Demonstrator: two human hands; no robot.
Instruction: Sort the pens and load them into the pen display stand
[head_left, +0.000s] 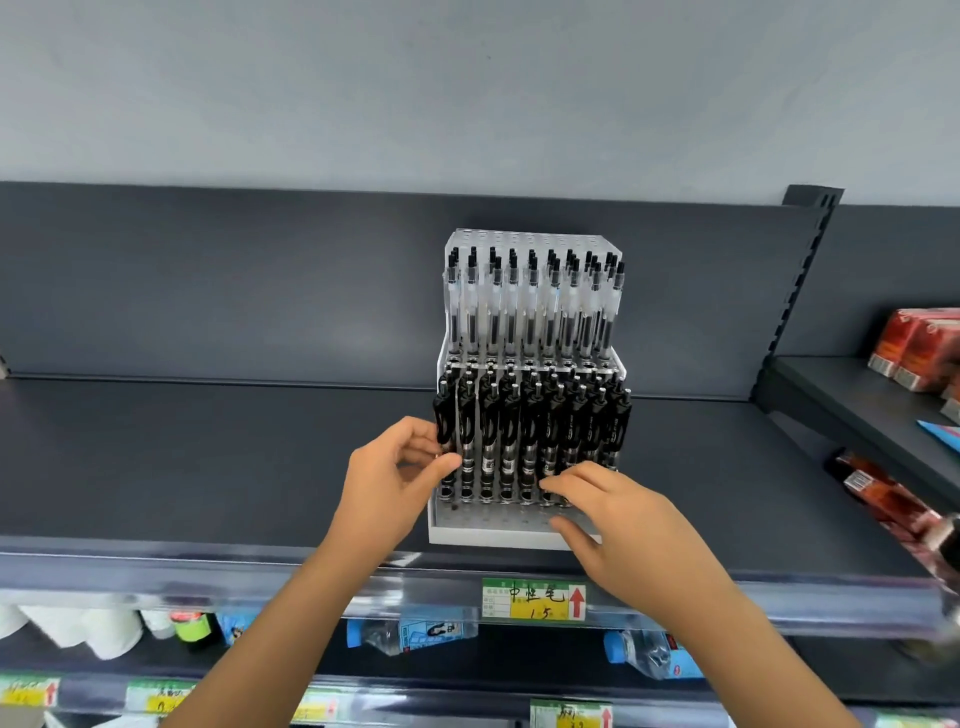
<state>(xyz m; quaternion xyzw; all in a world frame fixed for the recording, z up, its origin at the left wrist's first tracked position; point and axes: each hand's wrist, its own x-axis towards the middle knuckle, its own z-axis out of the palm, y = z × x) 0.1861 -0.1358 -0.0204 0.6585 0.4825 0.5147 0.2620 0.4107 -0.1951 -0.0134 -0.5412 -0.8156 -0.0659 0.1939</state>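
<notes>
A: Our left hand (395, 483) pinches the leftmost black pen (444, 415) between thumb and fingers, at the left edge of the pen display stand (488, 532) on the dark shelf (208, 457). Is it seated?
B: We cannot tell; our thumb hides its tip. We should hold it upright, line it over its hole and press straight down.
A: And our right hand (628, 525)?
B: Fingers relaxed, holding nothing, tips touching the lower ends of the black pens (535, 426), thumb on the stand's front step. We judge it steadies the stand.
A: Anything in our way?
B: The stand's 2 tiers are packed: clear pens (530, 312) above, black below, so finger room is tight. Red packets (914, 343) lie well off right, a price tag (535, 598) just below, bottles (415, 634) under that; none blocks us
</notes>
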